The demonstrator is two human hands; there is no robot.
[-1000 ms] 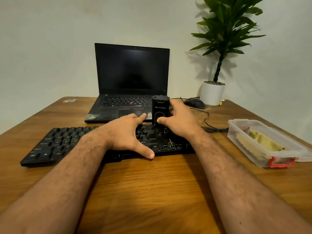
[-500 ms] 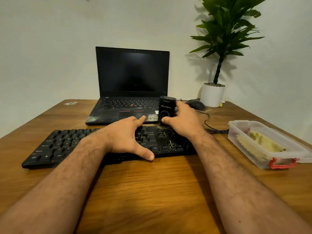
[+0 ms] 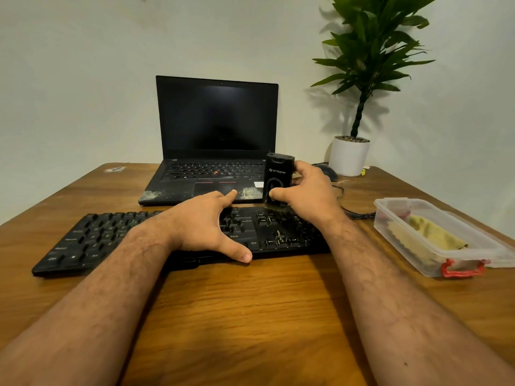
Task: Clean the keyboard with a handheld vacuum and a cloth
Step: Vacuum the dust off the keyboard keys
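Nearest us is the bare wooden table [image 3: 250, 316], with both of our forearms reaching out across it. Our left hand [image 3: 203, 227] lies on the black keyboard [image 3: 111, 238] about midway along it, fingers spread and fairly straight, holding nothing; the thumb [image 3: 237, 252] reaches back over the keyboard's near edge to the wood, and the forefinger points at the far edge. The keyboard runs left to right across the table in front of us.

Our right hand [image 3: 309, 196] grips the handheld vacuum [image 3: 278, 179], a small black upright block. The thumb [image 3: 278, 194] curls across its near face low down, and the other fingers wrap round its right side, their tips hidden behind it. The vacuum's lower end stands at the keyboard's far right part, above the keys past the arrow cluster; we cannot tell whether it touches them.

To the right, apart from the keyboard, sits a clear plastic box [image 3: 401, 235] with a red clip, and the yellow cloth [image 3: 429, 232] lies folded inside it.

Farther back an open laptop [image 3: 217, 129] has a dark screen and pale dust on its palm rest. Behind our right hand a black mouse [image 3: 328, 172] and its cable show, and a potted plant [image 3: 351, 154] stands in the far right corner by the wall.
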